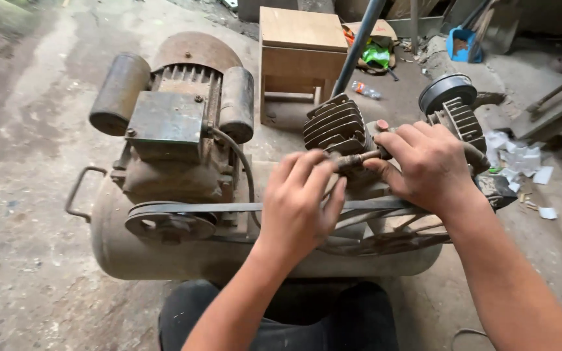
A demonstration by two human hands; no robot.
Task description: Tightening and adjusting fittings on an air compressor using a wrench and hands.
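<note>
Pinching the small pipe fitting (354,160) beside the finned cylinder head (334,123), I keep my left hand (300,201) steadying while my right hand (427,166) grips firmly, turning squarely.

Finned cylinders (334,125), motor (173,117) and belt (242,207) crowd the hands (359,182); open floor (21,130) lies left.

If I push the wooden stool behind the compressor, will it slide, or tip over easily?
The wooden stool probably slides rather than tips: it looks squat, with a broad flat top. It seems fairly light, being plain boards. The rough concrete floor may make it drag or catch.
</note>
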